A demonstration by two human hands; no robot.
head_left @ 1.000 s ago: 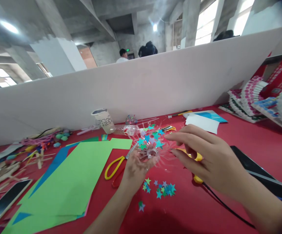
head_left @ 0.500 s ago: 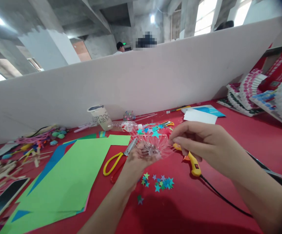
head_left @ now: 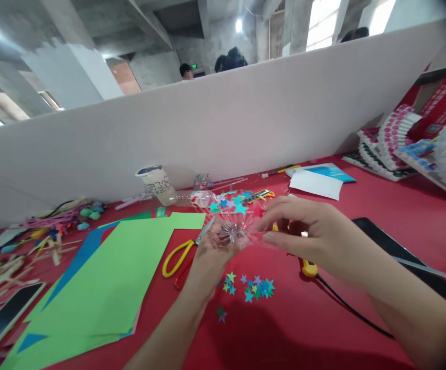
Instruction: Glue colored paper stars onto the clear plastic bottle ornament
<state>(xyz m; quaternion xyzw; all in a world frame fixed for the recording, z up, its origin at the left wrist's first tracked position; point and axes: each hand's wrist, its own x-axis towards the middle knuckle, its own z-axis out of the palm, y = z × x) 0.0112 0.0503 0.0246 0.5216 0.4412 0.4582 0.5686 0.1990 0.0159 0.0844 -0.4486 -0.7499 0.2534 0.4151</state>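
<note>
Left hand [head_left: 207,254] cups the clear plastic bottle base with splayed cut strips [head_left: 231,227] from below, just above the red desk [head_left: 323,318]; right hand [head_left: 319,234] pinches one strip tip. I'd call it partway done: teal and green paper stars [head_left: 239,207] sit on the far strips, the near strips look bare, and loose paper stars [head_left: 252,289] lie on the desk beneath.

Red table [head_left: 303,329], grn paper [head_left: 123,277], yel scissors [head_left: 192,245], clear bottle piece [head_left: 233,231]
</note>
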